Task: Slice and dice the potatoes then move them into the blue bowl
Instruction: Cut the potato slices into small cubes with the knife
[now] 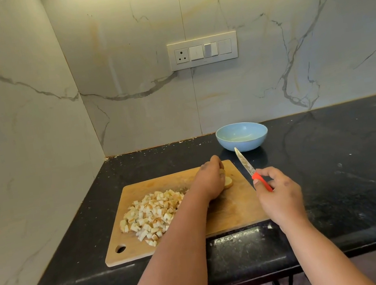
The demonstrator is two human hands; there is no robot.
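Black speckled stone forms the surface (334,168), set in a corner of pale marble walls. A wooden cutting board (149,249) lies near the front edge. A heap of diced potato (151,212) covers its left half. The left hand (209,181) reaches across the board, its fingers curled round a piece of uncut potato (228,181) at the far right part of the board. The right hand (278,198), just right of the board, grips a knife (250,169) by its red handle, blade pointing away. The blue bowl (242,136) stands beyond the board, near the wall.
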